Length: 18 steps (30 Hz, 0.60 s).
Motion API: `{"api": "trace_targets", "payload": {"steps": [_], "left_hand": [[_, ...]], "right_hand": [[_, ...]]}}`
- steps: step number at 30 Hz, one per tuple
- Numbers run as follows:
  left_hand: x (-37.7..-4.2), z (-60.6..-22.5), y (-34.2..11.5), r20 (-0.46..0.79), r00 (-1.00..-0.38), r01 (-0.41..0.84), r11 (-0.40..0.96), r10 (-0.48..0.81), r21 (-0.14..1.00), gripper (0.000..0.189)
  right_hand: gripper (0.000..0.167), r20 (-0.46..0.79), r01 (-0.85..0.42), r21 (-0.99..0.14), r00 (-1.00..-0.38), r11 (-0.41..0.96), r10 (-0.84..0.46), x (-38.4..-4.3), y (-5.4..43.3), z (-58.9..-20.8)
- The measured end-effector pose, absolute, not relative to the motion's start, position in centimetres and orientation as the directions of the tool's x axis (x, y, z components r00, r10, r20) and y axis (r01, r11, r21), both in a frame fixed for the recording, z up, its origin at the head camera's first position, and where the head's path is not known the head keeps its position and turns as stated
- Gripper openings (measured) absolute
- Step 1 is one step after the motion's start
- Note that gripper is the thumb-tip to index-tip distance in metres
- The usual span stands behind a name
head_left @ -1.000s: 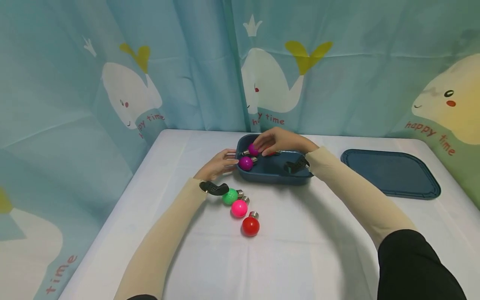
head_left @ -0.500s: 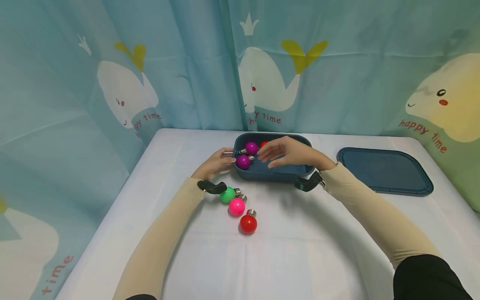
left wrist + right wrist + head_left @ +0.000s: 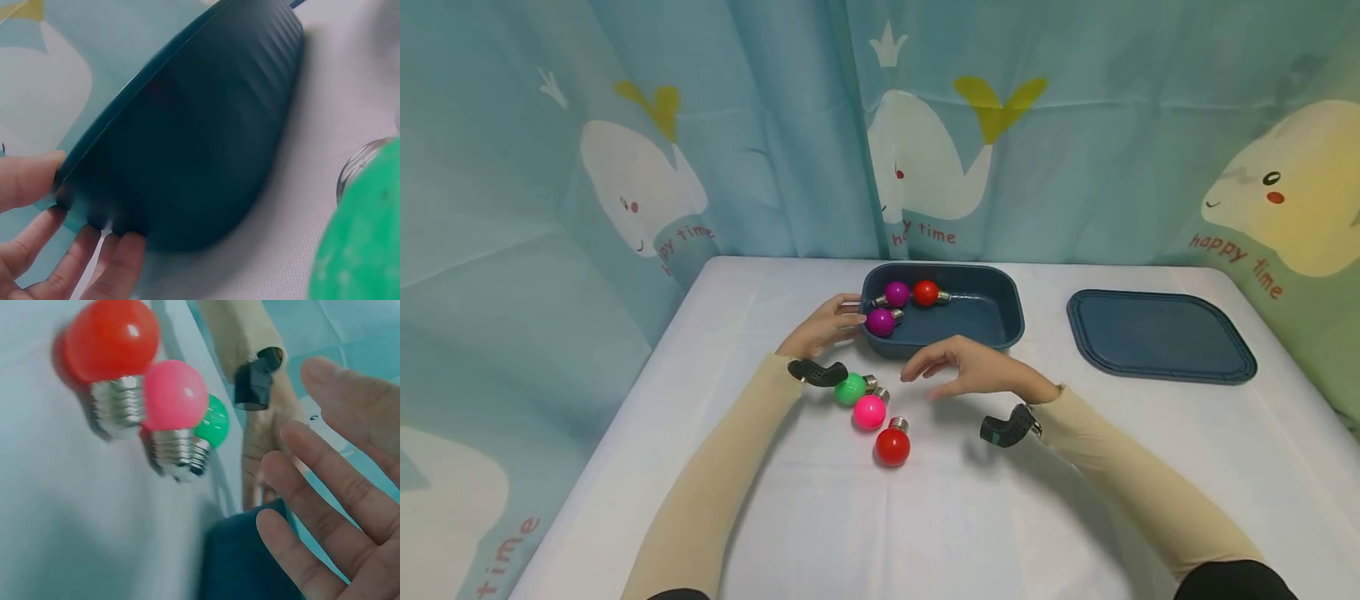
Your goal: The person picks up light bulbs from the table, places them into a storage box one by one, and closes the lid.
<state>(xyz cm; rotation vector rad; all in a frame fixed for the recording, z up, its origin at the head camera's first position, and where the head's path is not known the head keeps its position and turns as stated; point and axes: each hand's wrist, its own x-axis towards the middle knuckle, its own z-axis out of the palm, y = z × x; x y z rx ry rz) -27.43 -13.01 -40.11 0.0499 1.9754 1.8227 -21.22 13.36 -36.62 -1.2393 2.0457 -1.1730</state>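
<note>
At tub edge, left fingers, bulbs near

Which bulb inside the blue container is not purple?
It is the red bulb farthest to the right inside the container. The back purple bulb and the front purple bulb both lie to its left.

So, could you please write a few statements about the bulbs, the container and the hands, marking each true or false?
1. The left hand touches the dark blue container. True.
2. The right hand grips a bulb. False: it is empty.
3. Two purple bulbs lie inside the container. True.
4. The green bulb is inside the container. False: it lies on the white table.
5. The pink bulb is outside the container. True.
</note>
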Motion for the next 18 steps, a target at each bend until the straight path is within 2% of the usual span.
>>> {"api": "trace_targets", "payload": {"steps": [9, 18], "left_hand": [[-27.4, -40.2, -13.0, -0.278, -0.904, -0.255, 0.114, 0.326, 0.960, 0.057], [-27.2, -40.2, -13.1, -0.273, -0.905, -0.249, 0.114, 0.325, 0.962, 0.056]], "right_hand": [[0.040, 0.018, -0.448, -0.870, -0.442, 0.204, -0.897, -20.2, 12.5, -39.2], [0.042, 0.017, -0.498, -0.840, -0.418, 0.214, -0.908, -20.1, 11.8, -40.8]]}}
